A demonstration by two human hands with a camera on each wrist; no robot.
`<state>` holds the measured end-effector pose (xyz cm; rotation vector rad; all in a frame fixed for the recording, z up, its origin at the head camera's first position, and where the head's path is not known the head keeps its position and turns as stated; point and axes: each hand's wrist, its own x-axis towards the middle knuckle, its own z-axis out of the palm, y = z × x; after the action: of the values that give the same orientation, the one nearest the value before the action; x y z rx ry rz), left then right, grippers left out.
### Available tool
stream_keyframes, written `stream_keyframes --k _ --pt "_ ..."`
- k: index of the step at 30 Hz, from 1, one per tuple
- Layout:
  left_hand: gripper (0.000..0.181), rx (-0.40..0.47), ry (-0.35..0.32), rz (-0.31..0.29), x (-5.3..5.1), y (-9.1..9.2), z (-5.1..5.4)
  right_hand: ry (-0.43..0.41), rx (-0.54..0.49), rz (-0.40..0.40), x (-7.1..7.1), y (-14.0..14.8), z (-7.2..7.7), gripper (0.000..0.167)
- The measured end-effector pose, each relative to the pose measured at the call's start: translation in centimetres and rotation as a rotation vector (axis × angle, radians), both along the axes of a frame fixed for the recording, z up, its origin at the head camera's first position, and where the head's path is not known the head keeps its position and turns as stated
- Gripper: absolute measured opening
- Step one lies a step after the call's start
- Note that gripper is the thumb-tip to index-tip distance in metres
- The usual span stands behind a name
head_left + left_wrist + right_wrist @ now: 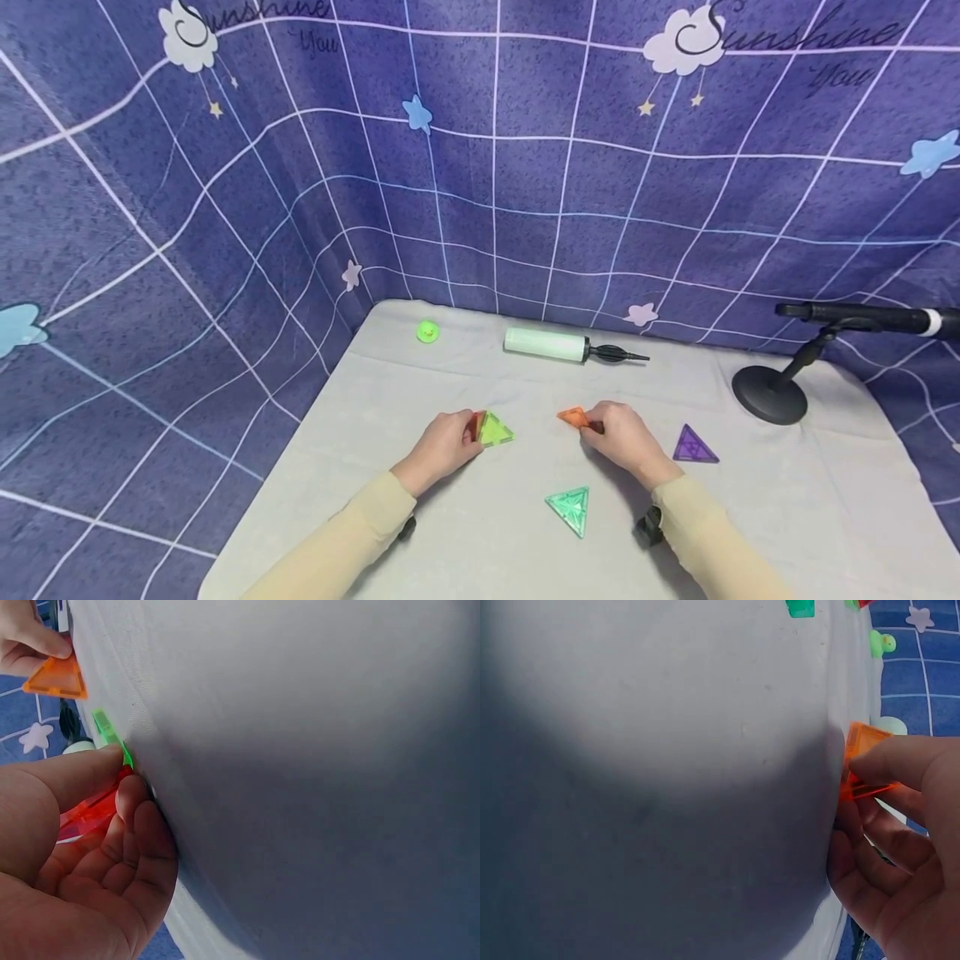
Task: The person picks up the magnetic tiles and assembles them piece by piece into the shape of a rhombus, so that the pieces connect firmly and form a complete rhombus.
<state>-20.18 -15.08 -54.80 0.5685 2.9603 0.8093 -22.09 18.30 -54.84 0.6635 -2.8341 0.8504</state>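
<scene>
My left hand (444, 448) pinches a red magnetic tile (96, 814) between thumb and fingers. Against the red tile's edge sits a yellow-green triangular tile (495, 430); whether the two are joined I cannot tell. Across a gap on the right, my right hand (621, 435) pinches an orange triangular tile (868, 739) that stands tilted to the cloth. A teal triangular tile (572, 508) lies flat nearer the front, between the forearms. To the right of my right hand lies a purple triangular tile (694, 447).
A pale green hand pump (546, 344) with a black nozzle lies at the back of the white-covered table (375, 433). Left of it sits a small green rubber duck (427, 332). A black stand (769, 395) occupies the back right. Patterned blue curtains (525, 183) hang behind.
</scene>
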Motion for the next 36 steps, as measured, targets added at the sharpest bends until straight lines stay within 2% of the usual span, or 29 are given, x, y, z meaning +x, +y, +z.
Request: stream_keyframes --k 9,15,23,28,36 --pt "0.023 -0.012 -0.006 0.003 -0.1 0.1 0.1 0.038 0.004 0.023 -0.1 -1.0 -0.3 0.012" --pt "0.022 -0.017 -0.01 0.002 -0.1 0.1 0.1 0.017 -0.027 0.038 -0.2 -2.8 0.1 0.012" --pt "0.023 -0.021 -0.009 0.004 0.0 0.1 0.1 -0.046 -0.014 0.064 -0.3 -5.8 0.6 0.01" --pt "0.024 -0.028 -0.012 0.005 -0.1 0.1 0.2 -0.045 -0.02 0.067 -0.4 -7.3 0.5 0.006" --pt "0.022 -0.02 -0.033 0.011 -0.1 0.1 0.1 -0.047 0.003 0.064 -0.4 -9.2 0.2 0.01"
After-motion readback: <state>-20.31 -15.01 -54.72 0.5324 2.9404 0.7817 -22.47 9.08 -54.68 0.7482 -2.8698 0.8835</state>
